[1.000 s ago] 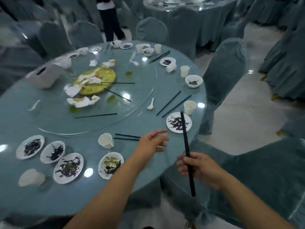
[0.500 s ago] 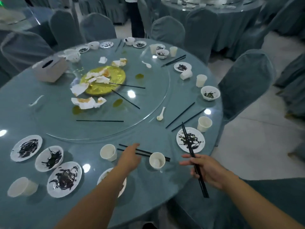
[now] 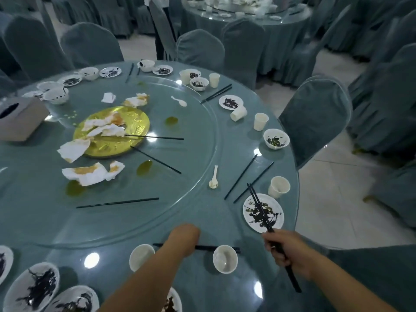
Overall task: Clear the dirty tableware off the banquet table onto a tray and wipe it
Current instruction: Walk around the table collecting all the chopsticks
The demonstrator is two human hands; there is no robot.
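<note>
A wide glass turntable (image 3: 180, 136) takes up most of the round table (image 3: 67, 251). On it sit a gold platter (image 3: 135, 122) and stained, crumpled napkins (image 3: 85, 173), with yellow-green spills (image 3: 144, 167) and single black chopsticks lying loose among them. A grey tissue box (image 3: 20, 122) stands at the far left edge.

The dirty tableware rings the outer rim. Smeared plates (image 3: 33, 287) lie at the near left, and more plates, small bowls and paper cups run round the far and right sides, one bowl (image 3: 276, 138) near the right edge.

The right hand (image 3: 286, 253) is clenched round a pair of black chopsticks (image 3: 258, 207), whose tips reach out over a smeared plate (image 3: 249, 219). A paper cup (image 3: 278, 186) stands just beside that plate, and another loose pair (image 3: 240, 176) lies just beyond it, with a white spoon (image 3: 213, 179) near it on the turntable's edge.

The left hand (image 3: 184, 238) is down on a pair of chopsticks lying flat (image 3: 213, 247) between a cup at its left (image 3: 140, 256) and a cup at its right (image 3: 225, 258). Its fingers are hidden behind its back, so I cannot tell whether it grips them.

The table top is glass over blue-green cloth and shows ceiling-light reflections. Chairs in matching covers (image 3: 315, 118) surround it on a pale tiled floor (image 3: 326, 199), and a second laid table (image 3: 247, 25) stands behind.
</note>
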